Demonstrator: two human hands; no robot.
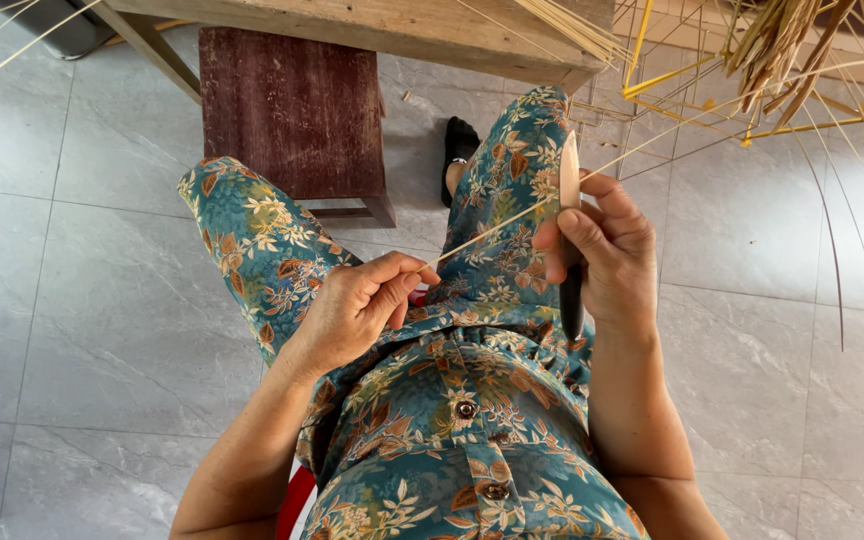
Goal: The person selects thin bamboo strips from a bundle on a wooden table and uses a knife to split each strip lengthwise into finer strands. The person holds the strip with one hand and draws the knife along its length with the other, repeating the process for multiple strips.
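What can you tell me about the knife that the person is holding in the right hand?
The knife stands nearly upright in the right hand, blade up and handle down. The blade looks like pale, dull metal, narrow and rounded at the tip; the handle is dark and sticks out below the fist. The thumb presses against the blade's lower part. A thin, pale strip, like split bamboo or cane, crosses the blade, and the left hand pinches its near end. The knife is held over the person's lap.

Knife (570,200) against pinched bamboo strip (497,228)
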